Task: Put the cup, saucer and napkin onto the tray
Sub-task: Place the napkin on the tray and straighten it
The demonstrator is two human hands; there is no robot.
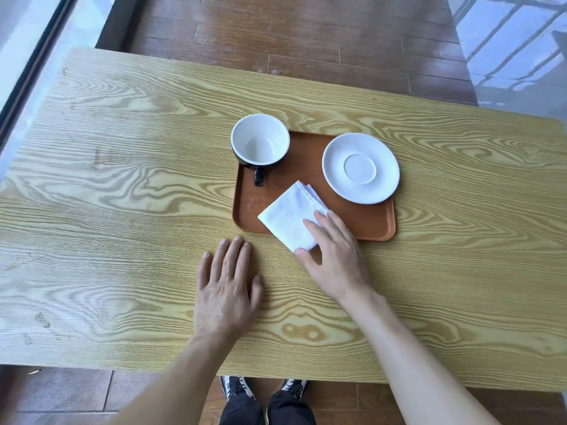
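A brown tray [352, 220] lies on the wooden table. A black cup [260, 140] with a white inside stands on the tray's far left corner, handle pointing toward me. On the far right of the tray rests a white saucer [360, 167], its edge overhanging the rim. A folded white napkin [290, 214] lies across the tray's near rim, one corner off it. My right hand [333, 253] holds the napkin's near right corner between thumb and fingers. My left hand [226, 285] lies flat on the table, fingers apart, left of the napkin and holding nothing.
The light wooden table [122, 185] stretches wide to the left and right of the tray. Its near edge is just above my shoes [264, 389]. Dark wood flooring [306, 35] lies beyond the far edge, with glass panels on both sides.
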